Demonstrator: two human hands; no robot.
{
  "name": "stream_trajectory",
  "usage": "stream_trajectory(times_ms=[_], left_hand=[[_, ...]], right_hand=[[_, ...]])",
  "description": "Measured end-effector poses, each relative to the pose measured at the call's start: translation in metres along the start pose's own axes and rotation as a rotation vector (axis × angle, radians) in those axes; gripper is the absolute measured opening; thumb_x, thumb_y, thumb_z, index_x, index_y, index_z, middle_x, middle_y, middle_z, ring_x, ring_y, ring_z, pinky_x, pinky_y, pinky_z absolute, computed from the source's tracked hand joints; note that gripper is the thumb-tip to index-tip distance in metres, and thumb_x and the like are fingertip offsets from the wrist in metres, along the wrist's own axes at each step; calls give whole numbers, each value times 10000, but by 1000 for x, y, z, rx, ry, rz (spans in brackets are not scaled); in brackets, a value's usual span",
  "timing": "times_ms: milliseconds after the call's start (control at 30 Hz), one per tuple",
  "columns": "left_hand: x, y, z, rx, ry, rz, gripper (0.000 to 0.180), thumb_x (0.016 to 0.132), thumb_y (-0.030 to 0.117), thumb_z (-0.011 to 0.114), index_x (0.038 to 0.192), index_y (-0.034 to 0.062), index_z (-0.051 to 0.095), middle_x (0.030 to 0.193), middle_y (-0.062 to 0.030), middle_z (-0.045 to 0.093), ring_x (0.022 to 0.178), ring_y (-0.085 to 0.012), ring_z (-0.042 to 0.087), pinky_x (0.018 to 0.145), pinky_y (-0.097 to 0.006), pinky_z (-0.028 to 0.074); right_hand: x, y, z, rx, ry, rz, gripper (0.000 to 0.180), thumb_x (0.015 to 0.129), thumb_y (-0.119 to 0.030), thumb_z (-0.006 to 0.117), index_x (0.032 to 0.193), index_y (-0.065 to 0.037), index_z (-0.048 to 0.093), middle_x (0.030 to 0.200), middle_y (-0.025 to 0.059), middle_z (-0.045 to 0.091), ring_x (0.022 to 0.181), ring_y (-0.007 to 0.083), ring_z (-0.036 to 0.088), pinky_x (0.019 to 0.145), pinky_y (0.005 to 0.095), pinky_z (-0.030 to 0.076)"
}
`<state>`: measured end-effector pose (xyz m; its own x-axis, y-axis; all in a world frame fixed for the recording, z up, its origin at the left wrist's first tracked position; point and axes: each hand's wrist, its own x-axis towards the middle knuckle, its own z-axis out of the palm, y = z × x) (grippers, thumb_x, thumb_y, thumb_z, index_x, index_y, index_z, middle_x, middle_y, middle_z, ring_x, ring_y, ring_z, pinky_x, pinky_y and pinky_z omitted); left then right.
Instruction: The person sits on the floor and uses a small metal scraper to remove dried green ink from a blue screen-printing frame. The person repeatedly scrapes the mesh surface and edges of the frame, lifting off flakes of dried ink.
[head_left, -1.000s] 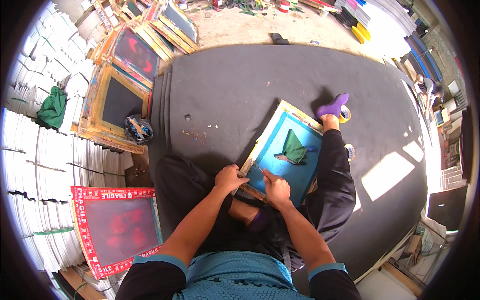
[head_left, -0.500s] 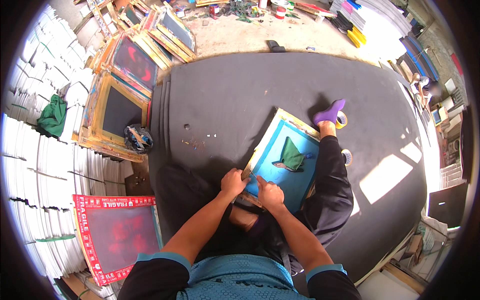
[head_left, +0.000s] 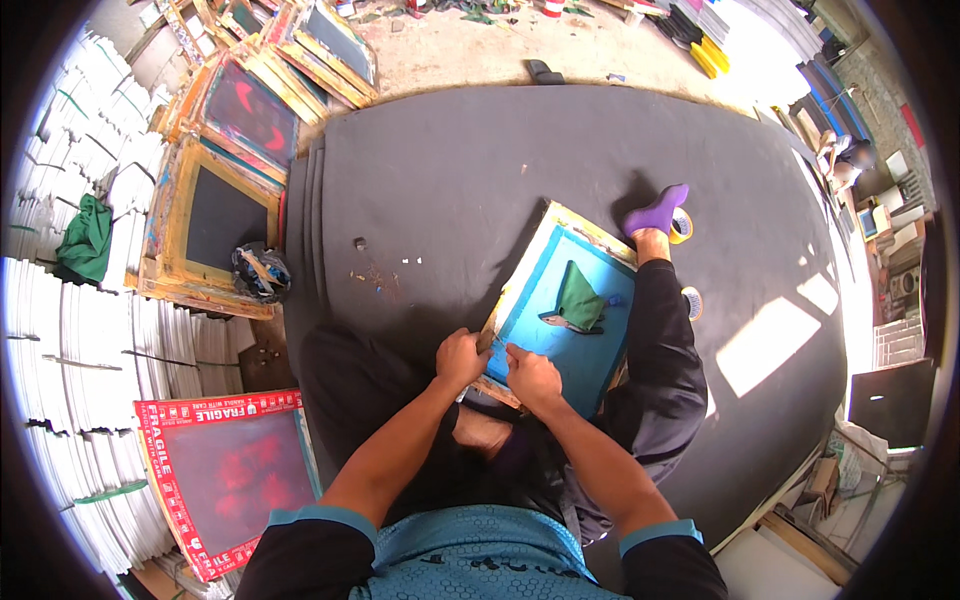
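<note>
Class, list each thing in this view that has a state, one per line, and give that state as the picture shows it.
Wooden-framed printing screen with blue mesh: lying across the person's lap, gripped at its near edge.
Left hand: closed on the frame edge.
Right hand: closed on the frame edge.
Green folded cloth: resting on the mesh.
Yellow tape roll: flat on the mat beside the purple sock.
Red-taped screen: lying flat.

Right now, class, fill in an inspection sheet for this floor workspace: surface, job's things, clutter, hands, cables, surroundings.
Surface: dark grey mat, small scraps on it.
Job's things: wooden screen frame with blue mesh, green cloth lying on it.
Clutter: tape roll by the purple sock; tangled bundle at the mat's left edge.
Hands: left hand and right hand both at the frame's near edge.
Cables: nothing seen.
Surroundings: stacked frames, white sheet stacks.
</note>
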<state>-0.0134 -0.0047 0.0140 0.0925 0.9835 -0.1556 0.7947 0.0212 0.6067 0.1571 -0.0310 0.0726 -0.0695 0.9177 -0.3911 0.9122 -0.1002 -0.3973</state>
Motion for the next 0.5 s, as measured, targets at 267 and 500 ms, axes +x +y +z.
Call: stream_trajectory(times_ms=[267, 500], left_hand=[[1, 5, -3, 9, 39, 18, 314, 813, 317, 850, 927, 38, 762, 977, -184, 692, 956, -406, 704, 826, -504, 573], [-4, 6, 0, -3, 94, 28, 312, 828, 321, 839, 949, 44, 760, 982, -178, 693, 955, -407, 701, 826, -505, 573]], right_hand=[[8, 36, 14, 349, 103, 2, 333, 1013, -323, 672, 1326, -233, 743, 1084, 200, 764, 1021, 406, 738, 898, 482, 589], [25, 53, 38, 731, -65, 180, 350, 1011, -303, 687, 1354, -253, 732, 1023, 177, 779, 928, 363, 752, 802, 433, 584]])
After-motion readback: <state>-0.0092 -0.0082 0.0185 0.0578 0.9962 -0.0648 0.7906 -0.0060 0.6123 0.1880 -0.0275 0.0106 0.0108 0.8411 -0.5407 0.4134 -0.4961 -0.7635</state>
